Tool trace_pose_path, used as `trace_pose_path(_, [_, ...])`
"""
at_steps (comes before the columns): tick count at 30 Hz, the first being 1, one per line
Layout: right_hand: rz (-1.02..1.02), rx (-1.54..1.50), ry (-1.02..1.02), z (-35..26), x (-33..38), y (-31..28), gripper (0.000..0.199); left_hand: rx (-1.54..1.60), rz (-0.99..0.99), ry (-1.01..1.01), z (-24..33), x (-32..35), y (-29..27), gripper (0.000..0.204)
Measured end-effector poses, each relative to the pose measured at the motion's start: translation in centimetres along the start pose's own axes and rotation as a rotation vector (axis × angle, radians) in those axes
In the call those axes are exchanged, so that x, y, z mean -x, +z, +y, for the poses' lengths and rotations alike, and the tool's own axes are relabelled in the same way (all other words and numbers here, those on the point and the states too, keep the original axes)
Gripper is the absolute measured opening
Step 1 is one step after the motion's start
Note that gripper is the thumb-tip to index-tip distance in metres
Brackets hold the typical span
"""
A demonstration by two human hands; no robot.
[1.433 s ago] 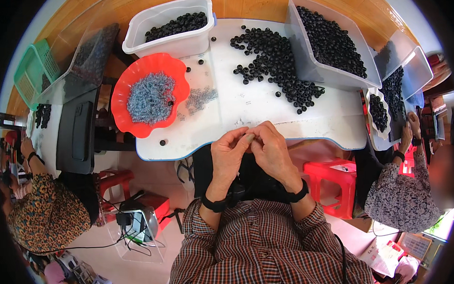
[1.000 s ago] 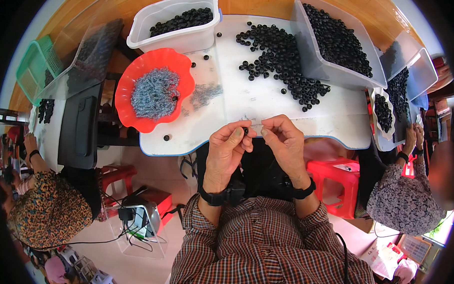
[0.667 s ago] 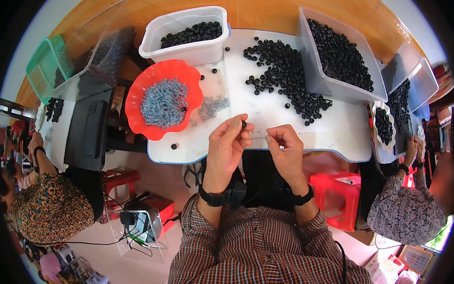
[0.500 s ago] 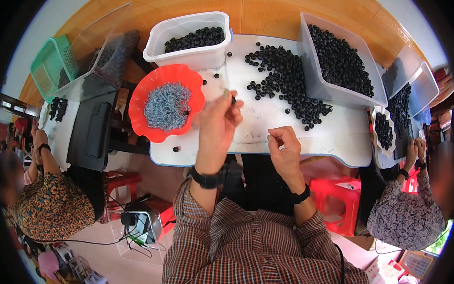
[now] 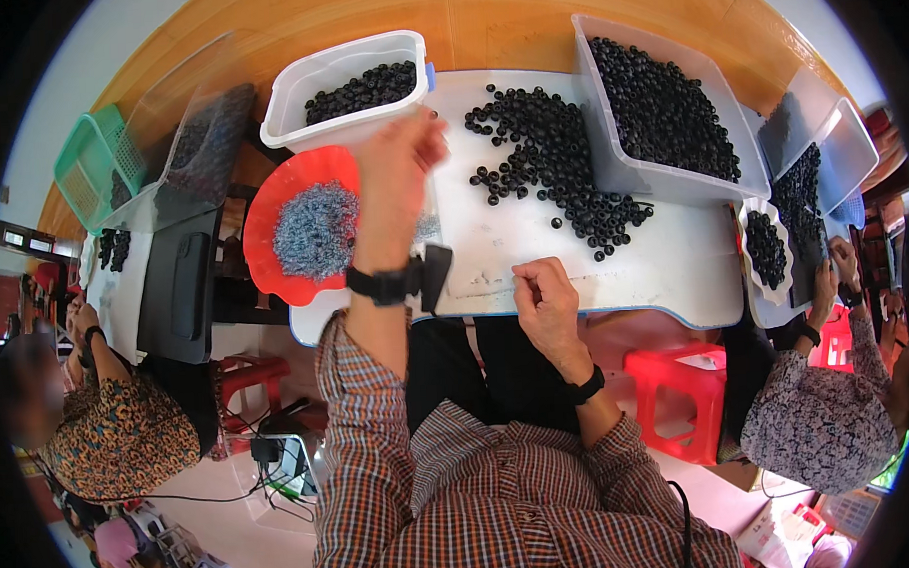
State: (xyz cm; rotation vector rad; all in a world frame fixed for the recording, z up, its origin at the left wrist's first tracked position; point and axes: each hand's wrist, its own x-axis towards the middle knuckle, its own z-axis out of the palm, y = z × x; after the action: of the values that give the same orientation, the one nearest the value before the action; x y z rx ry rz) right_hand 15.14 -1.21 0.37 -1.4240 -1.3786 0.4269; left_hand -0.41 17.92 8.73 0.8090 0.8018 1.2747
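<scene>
My left hand (image 5: 400,154) is raised over the table just in front of the white tub (image 5: 349,124), beside the red scalloped bowl (image 5: 262,226). Its fingers are curled and blurred, so whatever they hold does not show. Small silvery-grey pieces (image 5: 315,229), too fine to name, fill the bowl. Near the table's front edge, my right hand (image 5: 548,299) is closed with thumb and forefinger pressed together; anything between them is hidden. Small round black parts with a central hole (image 5: 545,146) lie heaped beyond it. More black parts (image 5: 363,91) are in the white tub.
At the right end of the white table (image 5: 625,283) stands a large grey bin (image 5: 661,185) full of black parts. A white scalloped dish (image 5: 782,240) holds more. People sit at both sides, and a red stool (image 5: 679,396) is by my right arm.
My left hand has moved away from me and slightly left, toward the white tub; a small dark part seen at its fingers earlier is no longer visible. My right hand stays near the table edge.
</scene>
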Motion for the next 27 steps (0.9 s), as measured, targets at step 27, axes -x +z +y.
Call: trace_pose_path(27, [-0.035, 0.0, -0.019, 0.0, 0.0, -0.2, 0.012, -1.534, -0.246, 0.336, -9.8, 4.5, 5.5, 0.013])
